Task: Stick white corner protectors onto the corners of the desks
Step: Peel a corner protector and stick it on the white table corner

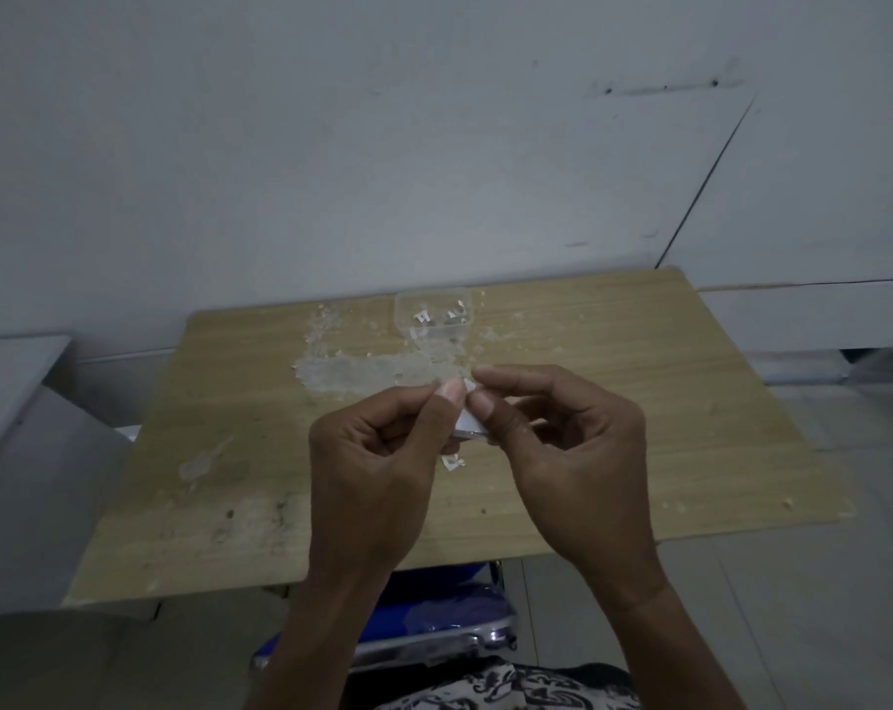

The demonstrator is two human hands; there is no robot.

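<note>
A small white corner protector hangs above the middle of a worn wooden desk. My left hand pinches its left side between thumb and forefinger. My right hand pinches its upper right edge, thumb and forefinger tips meeting at a small white flap. Most of the protector is hidden behind my fingers. A scrap of white paper lies on the desk just below my hands.
A clear plastic tub with small white pieces inside stands at the desk's far edge, by the white wall. Patches of old glue residue mark the desktop. A blue chair sits under the near edge. White furniture stands to the left.
</note>
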